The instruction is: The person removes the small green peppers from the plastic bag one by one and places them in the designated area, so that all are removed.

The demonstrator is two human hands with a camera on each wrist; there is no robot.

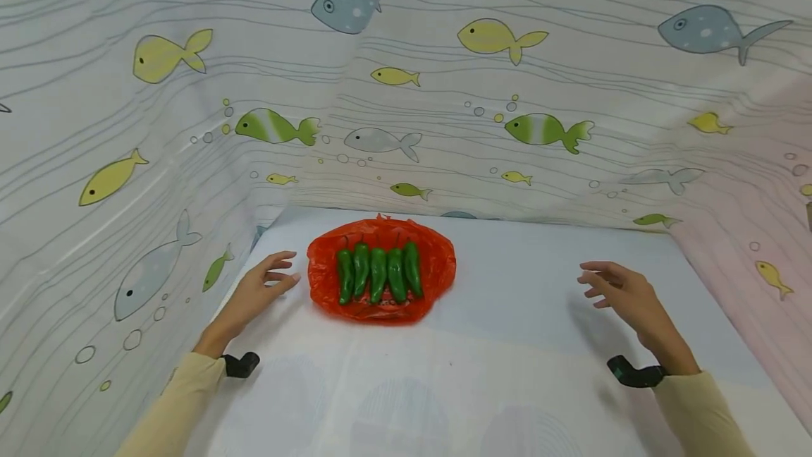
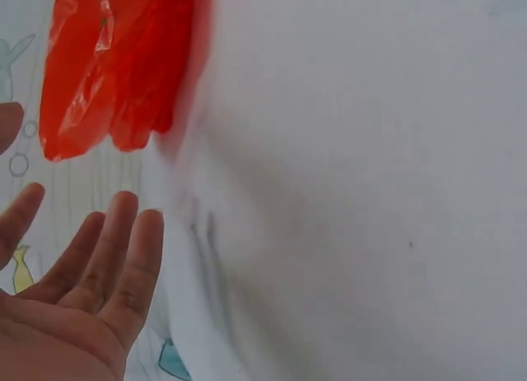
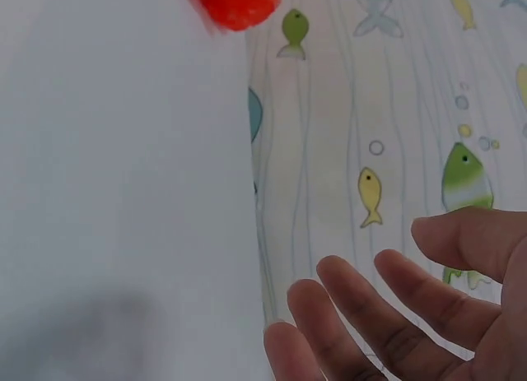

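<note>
Several green peppers (image 1: 378,275) lie side by side, stems pointing away, on a spread red plastic bag (image 1: 440,259) at the back left of the white table. Just left of the bag hovers my left hand (image 1: 260,291), fingers relaxed and apart from it, holding nothing. In the left wrist view the bag (image 2: 115,68) shows beyond the left hand (image 2: 82,307); the peppers are hidden there. Far to the right of the bag, my right hand (image 1: 624,295) is held above the table with loosely bent fingers and nothing in it. The right wrist view shows this hand (image 3: 403,323) and a bit of the bag (image 3: 239,2).
The white table (image 1: 507,344) has faint pale patterns near its front. A cloth wall printed with fish (image 1: 419,154) stands behind it and along both sides, close to the left forearm. Dark straps (image 1: 237,365) circle both wrists.
</note>
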